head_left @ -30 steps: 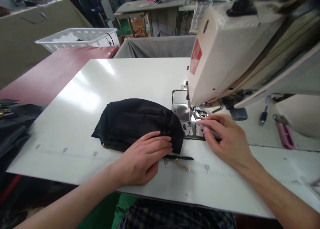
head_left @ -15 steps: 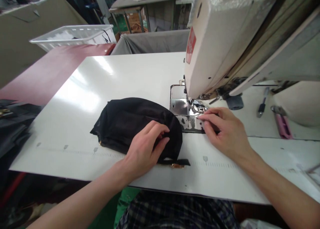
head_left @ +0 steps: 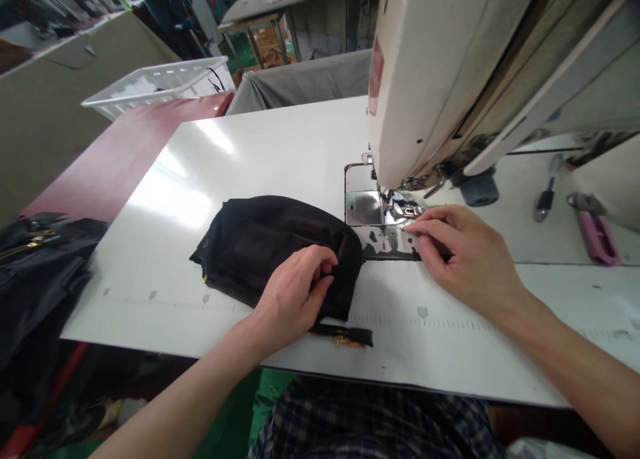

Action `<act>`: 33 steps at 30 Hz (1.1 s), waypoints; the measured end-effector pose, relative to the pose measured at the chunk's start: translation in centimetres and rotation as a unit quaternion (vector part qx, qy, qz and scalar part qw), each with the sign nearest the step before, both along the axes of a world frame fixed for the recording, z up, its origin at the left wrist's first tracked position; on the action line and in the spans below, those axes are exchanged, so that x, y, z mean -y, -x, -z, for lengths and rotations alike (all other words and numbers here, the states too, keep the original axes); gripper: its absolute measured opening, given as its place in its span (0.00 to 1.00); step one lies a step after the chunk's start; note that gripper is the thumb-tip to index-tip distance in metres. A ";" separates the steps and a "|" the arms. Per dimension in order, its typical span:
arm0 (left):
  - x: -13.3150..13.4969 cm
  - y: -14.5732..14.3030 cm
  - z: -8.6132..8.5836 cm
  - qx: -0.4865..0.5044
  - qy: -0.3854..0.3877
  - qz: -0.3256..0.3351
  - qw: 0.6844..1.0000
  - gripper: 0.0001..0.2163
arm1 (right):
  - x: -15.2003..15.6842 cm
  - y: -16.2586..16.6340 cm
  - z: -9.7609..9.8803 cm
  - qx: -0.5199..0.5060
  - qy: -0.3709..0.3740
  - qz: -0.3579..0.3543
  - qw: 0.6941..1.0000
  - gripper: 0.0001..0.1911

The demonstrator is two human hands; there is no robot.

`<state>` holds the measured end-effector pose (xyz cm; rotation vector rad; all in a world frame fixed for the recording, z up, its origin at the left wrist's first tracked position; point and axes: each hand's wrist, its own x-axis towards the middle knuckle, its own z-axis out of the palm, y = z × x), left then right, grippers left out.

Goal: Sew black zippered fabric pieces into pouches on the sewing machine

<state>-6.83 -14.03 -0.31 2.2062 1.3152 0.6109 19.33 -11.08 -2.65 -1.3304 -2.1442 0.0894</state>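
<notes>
1. The black cloth (head_left: 260, 242) lies bunched in a low mound on the white tabletop (head_left: 250, 145), near the front edge and just left of the machine's needle.
2. The left hand (head_left: 295, 297) sits on the cloth's near right corner. Its grip is closed, with fingers curled in and the thumb pinching a fold of the cloth.
3. A black zip (head_left: 345, 335) with a gold pull sticks out from under that hand and lies flat near the tabletop's front edge.
4. The right hand (head_left: 467, 259) rests just right of the cloth, apart from it. Its grip is narrow, the fingertips drawn together on the worn metal plate (head_left: 385, 242). I cannot tell whether anything is between them.
5. Those fingertips are right beside the presser foot (head_left: 404, 209), which stands on the plate under the machine (head_left: 450, 72).
6. The cloth's right edge touches the plate's left end.
7. Behind the right hand, on the machine's bed, lie a screwdriver (head_left: 546, 197) and a pink tool (head_left: 596, 237), well apart from the cloth.
8. Off the tabletop's left edge sits a dark pile (head_left: 37, 272) of black cloth with gold zips.
9. Further back on the left, a white basket (head_left: 160, 84) stands past a red surface (head_left: 120, 165).
10. A grey bin (head_left: 310, 79) lies behind the tabletop's far edge.
</notes>
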 end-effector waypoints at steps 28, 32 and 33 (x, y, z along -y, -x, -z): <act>0.6 1.6 1.0 0.169 0.017 0.054 0.984 0.06 | 4.9 6.7 -3.1 -0.270 0.527 -0.014 0.806 0.12; 0.9 1.7 0.9 0.161 0.018 0.066 0.985 0.05 | 5.4 6.7 -3.1 -0.294 0.539 -0.012 0.789 0.11; 0.8 1.7 0.9 0.159 0.018 0.069 0.985 0.05 | 5.5 6.8 -3.0 -0.306 0.543 -0.012 0.782 0.11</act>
